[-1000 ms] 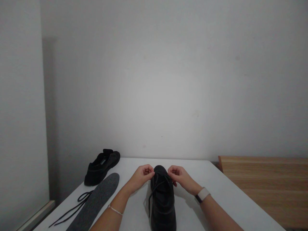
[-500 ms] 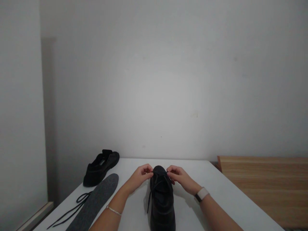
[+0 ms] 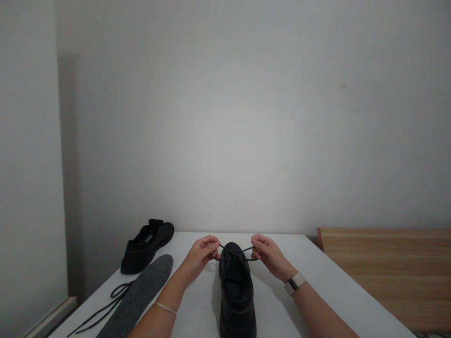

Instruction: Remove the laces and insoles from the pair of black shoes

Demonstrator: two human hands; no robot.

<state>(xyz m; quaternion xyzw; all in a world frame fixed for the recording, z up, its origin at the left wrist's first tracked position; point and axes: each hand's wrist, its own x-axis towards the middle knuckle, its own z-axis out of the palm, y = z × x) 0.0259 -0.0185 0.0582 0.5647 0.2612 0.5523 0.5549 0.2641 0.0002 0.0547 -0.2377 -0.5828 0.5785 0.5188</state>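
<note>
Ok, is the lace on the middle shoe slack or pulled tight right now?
Pulled tight. The lace runs in straight lines from the shoe out to the left hand and right hand, each pinching an end.

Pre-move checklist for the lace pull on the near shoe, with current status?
1. Left hand pinching a lace end: ok.
2. Right hand pinching the other end: ok.
3. Lace stretched between both hands: ok.
4. Shoe flat on the table, toe toward the person: ok.
5. Knot or bow formed: cannot tell.
6. Loose insole and spare lace apart from both arms: ok.
</note>
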